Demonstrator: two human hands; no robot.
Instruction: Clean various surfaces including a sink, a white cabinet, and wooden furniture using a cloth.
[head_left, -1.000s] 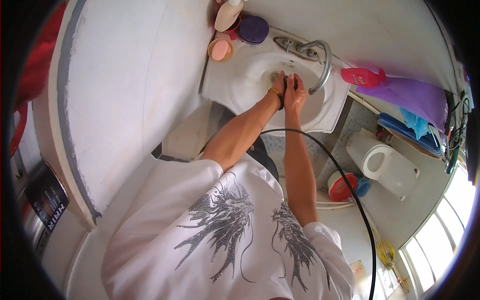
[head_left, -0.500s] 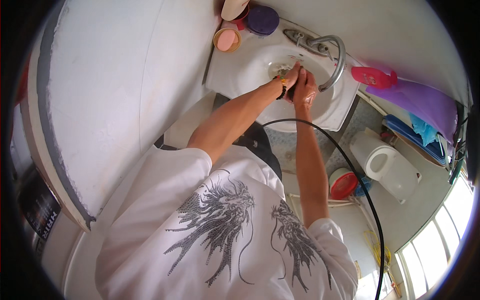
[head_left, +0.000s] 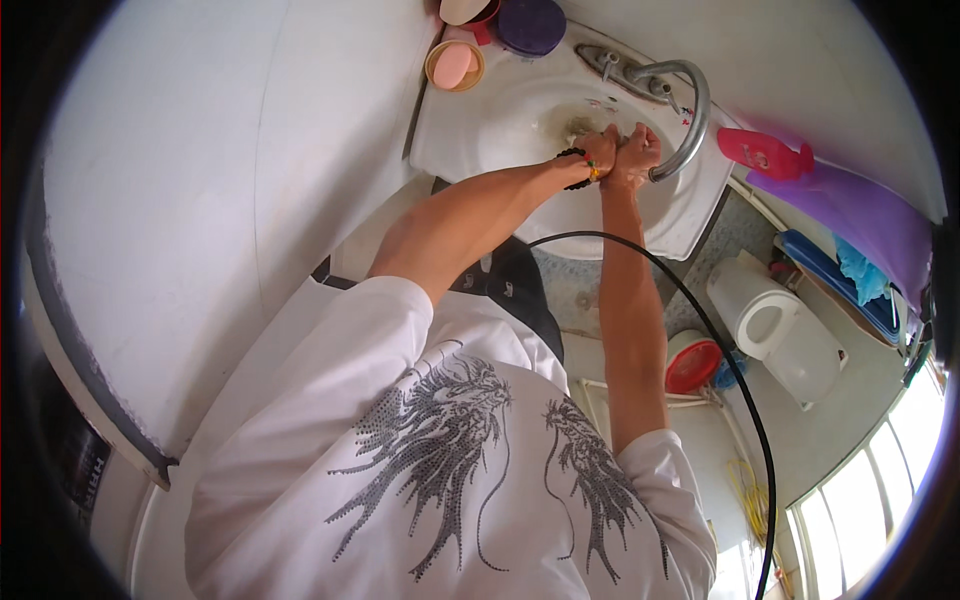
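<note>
Both hands are low inside the white washbasin (head_left: 468,145), close together. My left hand (head_left: 597,153), with dark beads and a coloured bracelet at its wrist, has its fingers curled in. Beside it my right hand (head_left: 637,157) is likewise closed, knuckles up. Whatever lies within the two hands is too small and hidden to make out. A curved metal faucet spout (head_left: 697,112) arches down just right of my right hand. Cloudy, brownish water or residue (head_left: 572,125) shows at the bowl's bottom, left of the hands.
Pink soap (head_left: 452,66) sits in a round dish at the basin's back left corner, near a dark purple round container (head_left: 531,26). A pink bottle (head_left: 765,154) stands to the right. A black cable (head_left: 735,385) crosses in front; a toilet (head_left: 755,320) and red basin (head_left: 692,365) are lower right.
Both hands have shifted slightly right and curled tighter; a dark thing seen between them before no longer shows. The whole view has shifted a little.
</note>
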